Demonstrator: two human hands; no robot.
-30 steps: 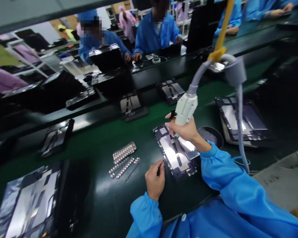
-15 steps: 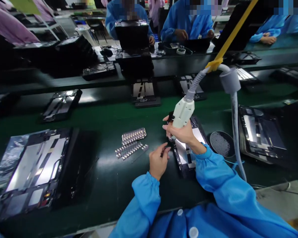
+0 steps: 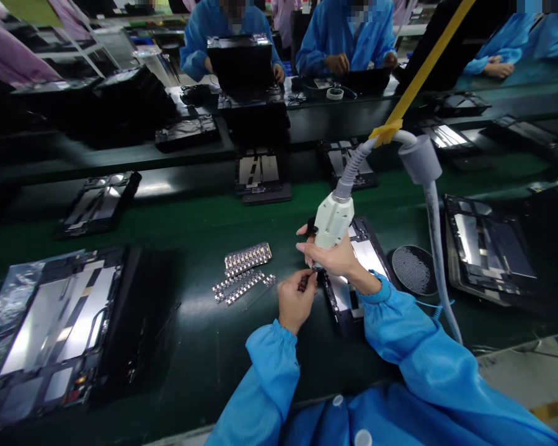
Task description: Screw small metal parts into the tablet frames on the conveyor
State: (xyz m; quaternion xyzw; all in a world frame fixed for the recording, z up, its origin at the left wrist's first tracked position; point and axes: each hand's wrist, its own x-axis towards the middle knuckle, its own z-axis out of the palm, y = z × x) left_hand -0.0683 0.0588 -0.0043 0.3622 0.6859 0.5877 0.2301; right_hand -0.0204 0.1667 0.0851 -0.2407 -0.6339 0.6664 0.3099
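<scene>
A dark green bench [image 3: 190,365] fills most of the view; across it two people in blue smocks [image 3: 235,37] sit at work, hands near dark equipment. At the near left lies a stack of flat dark devices [image 3: 60,328], silver panels uppermost, with crinkled clear film at its far left edge; at the right lie more such devices [image 3: 483,241], stacked askew. A grey hose [image 3: 431,217] hangs from a yellow strap [image 3: 428,65] and joins a pale tool [image 3: 333,220]. The device in work [image 3: 369,253] rests flat on the bench before the person, partly covered by the right hand and wrist; its silver panels show on either side of them.

The right hand [image 3: 337,253] is wrapped around the tool, holding it tilted, its lower end down by the device's left edge; the left hand [image 3: 295,300] is curled just beside that end, thumb and fingertips drawn together; whether they pinch some small part cannot be told, nor whether they touch the tool. Right of the device stands a round black dish [image 3: 413,269] full of tiny pale pieces; left of the left hand lie small patterned strips [image 3: 246,263], some overlapping.
</scene>
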